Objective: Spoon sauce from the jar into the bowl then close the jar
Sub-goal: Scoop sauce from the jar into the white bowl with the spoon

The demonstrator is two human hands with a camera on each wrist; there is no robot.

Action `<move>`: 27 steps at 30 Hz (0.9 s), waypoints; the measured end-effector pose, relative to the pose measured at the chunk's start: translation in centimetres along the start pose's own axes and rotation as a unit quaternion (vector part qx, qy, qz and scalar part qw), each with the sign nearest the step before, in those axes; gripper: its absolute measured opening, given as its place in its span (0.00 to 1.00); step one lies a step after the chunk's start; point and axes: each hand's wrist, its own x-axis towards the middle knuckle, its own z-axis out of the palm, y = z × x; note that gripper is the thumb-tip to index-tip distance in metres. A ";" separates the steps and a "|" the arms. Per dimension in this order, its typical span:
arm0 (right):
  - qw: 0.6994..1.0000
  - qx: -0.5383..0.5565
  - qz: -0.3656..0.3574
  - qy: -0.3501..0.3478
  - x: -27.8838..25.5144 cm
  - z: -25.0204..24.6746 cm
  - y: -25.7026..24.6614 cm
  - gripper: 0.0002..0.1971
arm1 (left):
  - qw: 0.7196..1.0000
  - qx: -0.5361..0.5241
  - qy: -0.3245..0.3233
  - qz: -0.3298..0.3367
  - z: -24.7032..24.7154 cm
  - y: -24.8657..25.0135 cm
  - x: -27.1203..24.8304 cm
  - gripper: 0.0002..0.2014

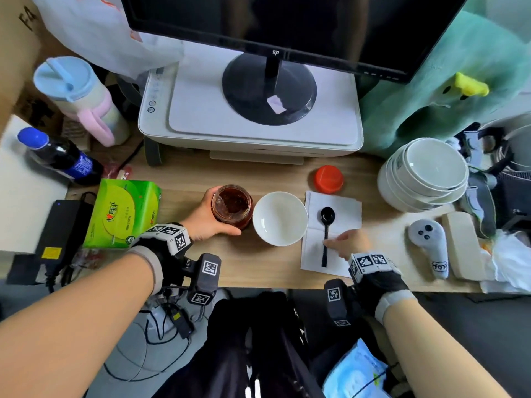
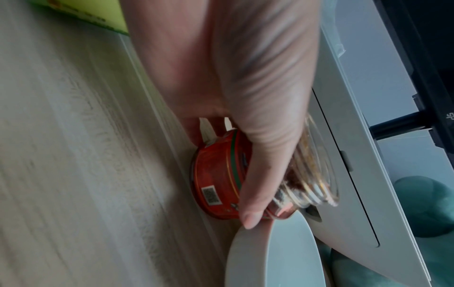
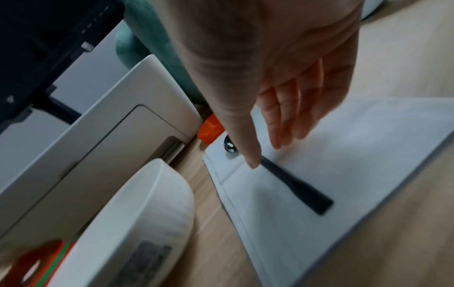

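Observation:
An open glass jar [image 1: 232, 206] of red sauce stands on the wooden desk, and my left hand [image 1: 201, 218] grips it around its side. In the left wrist view my thumb [image 2: 258, 174] lies across the jar's orange label [image 2: 216, 180]. Just right of the jar sits an empty white bowl [image 1: 280, 218]. A black spoon [image 1: 326, 225] lies on a white napkin [image 1: 344, 205]. My right hand [image 1: 343, 242] hovers over the spoon's handle [image 3: 302, 190] with fingers straight, its thumb tip [image 3: 253, 165] down beside the handle. The red lid [image 1: 328, 179] lies behind the napkin.
A white printer [image 1: 250, 110] carrying a monitor fills the back of the desk. Stacked white bowls [image 1: 425, 173] stand at the right and a white controller [image 1: 428, 242] lies near them. A green tissue pack [image 1: 123, 214] and a cola bottle [image 1: 57, 156] are at the left.

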 end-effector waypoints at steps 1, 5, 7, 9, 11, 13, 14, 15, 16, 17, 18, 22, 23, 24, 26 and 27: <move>1.000 -0.011 -0.004 0.009 -0.3 0.3 0.1 0.19 | 1.000 0.000 0.001 0.002 0.0 0.0 0.0 0.50; 0.998 -0.052 -0.018 0.028 -0.9 1.1 -0.2 0.11 | 1.000 0.003 0.005 0.007 0.1 -0.1 -0.2 0.50; 0.997 -0.057 -0.021 0.042 -0.8 1.6 -0.3 0.13 | 1.000 0.003 0.005 0.009 0.1 -0.1 -0.2 0.50; 0.998 -0.046 -0.014 0.043 -0.8 1.7 -0.3 0.12 | 1.000 0.003 0.002 0.010 0.1 -0.2 -0.2 0.50; 0.999 -0.022 0.004 0.035 -0.9 1.6 -0.4 0.11 | 1.000 0.006 -0.002 0.011 0.0 -0.3 -0.1 0.51; 0.999 0.027 0.026 0.020 -0.9 1.3 -0.4 0.14 | 1.000 0.008 -0.006 0.012 0.0 -0.6 -0.1 0.51; 0.997 0.065 0.033 0.008 -0.8 1.2 -0.4 0.15 | 1.000 0.010 -0.008 0.015 -0.1 -0.8 -0.1 0.51; 0.992 0.116 0.040 -0.009 -0.8 1.0 -0.3 0.15 | 1.000 0.013 -0.010 0.018 -0.1 -0.9 0.0 0.51; 0.983 0.172 0.050 -0.027 -0.8 0.8 -0.2 0.14 | 1.000 0.015 -0.011 0.022 -0.2 -1.0 0.0 0.51; 0.973 0.222 0.057 -0.039 -0.8 0.5 -0.1 0.13 | 0.999 0.017 -0.013 0.024 -0.2 -1.1 0.0 0.51; 0.963 0.259 0.062 -0.047 -1.1 0.1 0.0 0.12 | 0.999 0.019 -0.015 0.027 -0.2 -1.2 0.1 0.51; 0.951 0.300 0.022 -0.069 -3.1 -1.9 -0.1 0.08 | 0.999 0.020 -0.020 0.032 -0.3 -1.5 0.3 0.52; 0.952 0.297 0.002 -0.078 -3.5 -2.3 -0.2 0.08 | 0.999 0.020 -0.020 0.031 -0.2 -1.6 0.3 0.52; 0.953 0.289 -0.022 -0.089 -4.0 -2.6 -0.4 0.08 | 0.999 0.020 -0.020 0.031 -0.2 -1.6 0.3 0.52; 0.955 0.264 -0.083 -0.107 -4.9 -3.0 -1.0 0.07 | 0.999 0.023 -0.019 0.035 -0.2 -1.6 0.3 0.52; 0.954 0.254 -0.116 -0.114 -5.4 -3.3 -1.4 0.07 | 0.999 0.023 -0.018 0.037 -0.2 -1.6 0.3 0.52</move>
